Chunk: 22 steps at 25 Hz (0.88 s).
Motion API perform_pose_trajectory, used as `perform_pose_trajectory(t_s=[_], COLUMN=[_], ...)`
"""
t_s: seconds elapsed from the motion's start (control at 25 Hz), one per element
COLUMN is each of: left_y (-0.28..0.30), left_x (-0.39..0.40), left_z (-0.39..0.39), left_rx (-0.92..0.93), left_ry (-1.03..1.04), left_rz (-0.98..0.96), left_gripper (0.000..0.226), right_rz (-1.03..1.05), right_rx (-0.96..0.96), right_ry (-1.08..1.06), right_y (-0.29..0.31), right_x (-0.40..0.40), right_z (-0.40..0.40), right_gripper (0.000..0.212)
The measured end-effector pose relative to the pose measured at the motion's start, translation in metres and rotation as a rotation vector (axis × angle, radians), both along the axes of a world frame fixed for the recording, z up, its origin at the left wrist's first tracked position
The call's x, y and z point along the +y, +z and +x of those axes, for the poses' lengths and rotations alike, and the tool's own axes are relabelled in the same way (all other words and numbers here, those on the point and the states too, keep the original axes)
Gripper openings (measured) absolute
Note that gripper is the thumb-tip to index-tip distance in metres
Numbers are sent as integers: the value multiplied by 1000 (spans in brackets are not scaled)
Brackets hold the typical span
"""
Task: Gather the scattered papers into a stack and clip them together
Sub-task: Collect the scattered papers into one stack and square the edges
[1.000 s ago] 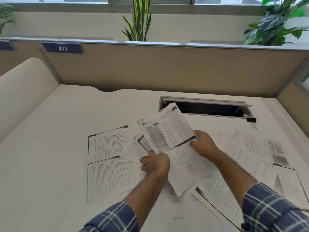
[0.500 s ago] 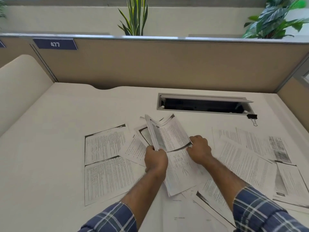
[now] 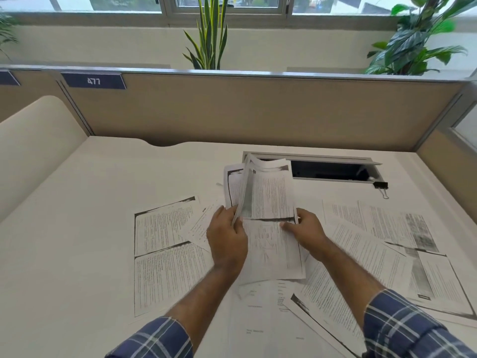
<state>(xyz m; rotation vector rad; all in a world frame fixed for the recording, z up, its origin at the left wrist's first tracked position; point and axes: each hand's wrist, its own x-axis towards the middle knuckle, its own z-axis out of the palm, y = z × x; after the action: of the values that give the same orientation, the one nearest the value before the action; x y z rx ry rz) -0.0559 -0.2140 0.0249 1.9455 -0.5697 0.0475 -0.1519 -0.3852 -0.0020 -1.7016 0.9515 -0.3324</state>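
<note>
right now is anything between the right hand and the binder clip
Nothing upright blocks it. The binder clip lies on bare desk beside the cable hatch, up and right of the right hand. Only flat loose sheets lie between. Both hands grip the bundle, though; the left hand would have to hold it alone.

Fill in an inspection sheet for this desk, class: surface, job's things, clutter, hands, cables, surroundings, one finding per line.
Surface: pale desk with an open cable hatch at the back.
Job's things: a few sheets held up in both hands; more papers lie scattered left, right and near; binder clip lies beside the hatch, unused.
Clutter: nothing seen.
Hands: left hand grips the sheets' left edge; right hand grips their right edge.
Cables: nothing seen.
Surroundings: tan partition with label 477, plants and windows behind.
</note>
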Motion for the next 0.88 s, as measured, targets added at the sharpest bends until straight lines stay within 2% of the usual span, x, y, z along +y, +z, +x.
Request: perform_pose_trajectory(t_s=[0.12,0.24,0.32,0.36,0.44,0.48,0.56,0.76,0.88], left_y=[19,45,62,69,81,87,95,109,108], left_x=[8,19,26,28,33,35,40,52,63], left_z=[9,24,35,39,43,45,46,40,37], left_rx=[128,233,294,324,370,384,386,331,352], left_ry=[-129,-293,-390,-445,-536,-551,-541,-451,-447], left_rz=[-168,-294,-303,-310,-334,-325,-294,-226,-215], left_gripper=[27,65,79,76,48,35,24,36,32], right_rz=[149,259,305,312,301,297,292,124,30], right_rx=[-125,-278,-363,-389,-430,-449,-498,-565,-582], right_ry=[-14,-54,-51,-32,39,63,54,111,167], right_y=[11,23,33,38,51,56,68,99,107], right_x=[0,-5,-6,-5,0,3,7,27,42], right_z=[-1,-3,-3,-3,-5,-7,-13,-33,-41], right_gripper=[24,30,42,48,50,47,37,30,29])
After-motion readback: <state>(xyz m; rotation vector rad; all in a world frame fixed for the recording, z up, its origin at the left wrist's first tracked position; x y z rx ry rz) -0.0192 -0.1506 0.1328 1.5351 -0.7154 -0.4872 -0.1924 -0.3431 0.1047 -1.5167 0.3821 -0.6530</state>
